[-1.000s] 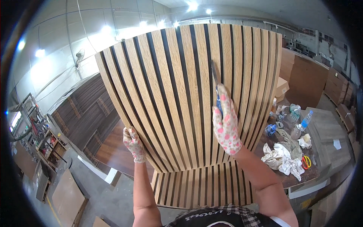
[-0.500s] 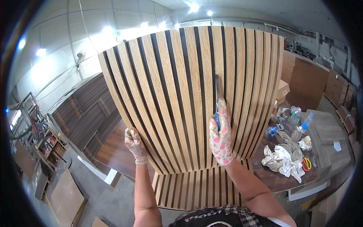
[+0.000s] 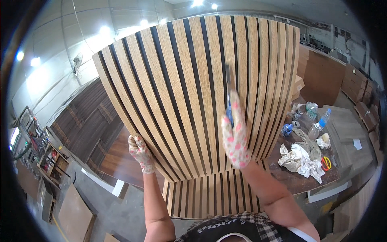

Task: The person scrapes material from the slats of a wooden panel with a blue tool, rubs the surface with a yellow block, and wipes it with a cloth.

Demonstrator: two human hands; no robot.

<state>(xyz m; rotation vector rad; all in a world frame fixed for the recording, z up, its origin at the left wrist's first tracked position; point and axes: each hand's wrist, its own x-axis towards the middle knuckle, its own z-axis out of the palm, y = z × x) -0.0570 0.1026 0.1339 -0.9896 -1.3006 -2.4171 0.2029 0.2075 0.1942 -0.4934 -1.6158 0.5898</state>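
A tall slatted wood panel (image 3: 195,92), light oak strips with dark grooves between them, stands tilted before me. My left hand (image 3: 141,153), in a floral glove, is closed around the panel's left edge near its lower part. My right hand (image 3: 236,139), gloved alike, is wrapped around a blue-handled tool with a narrow flat metal blade (image 3: 228,76). Its blade points up along a groove right of the panel's middle. Motion smears the hand and blade, so the tool's exact kind is unclear. Beneath the upright panel lies another slatted panel (image 3: 197,197).
On the brown table to the right lie white rags (image 3: 300,161), yellow-and-red scissors (image 3: 326,163) and plastic bottles (image 3: 324,118). Dark boards (image 3: 86,117) are stacked at left. Brown cartons (image 3: 356,82) stand at far right, and a flat board (image 3: 74,213) rests on the floor at lower left.
The whole view has shifted a little, so the panel sits slightly higher and further left. My right hand and the blade are now blurred by motion. My left hand keeps its hold.
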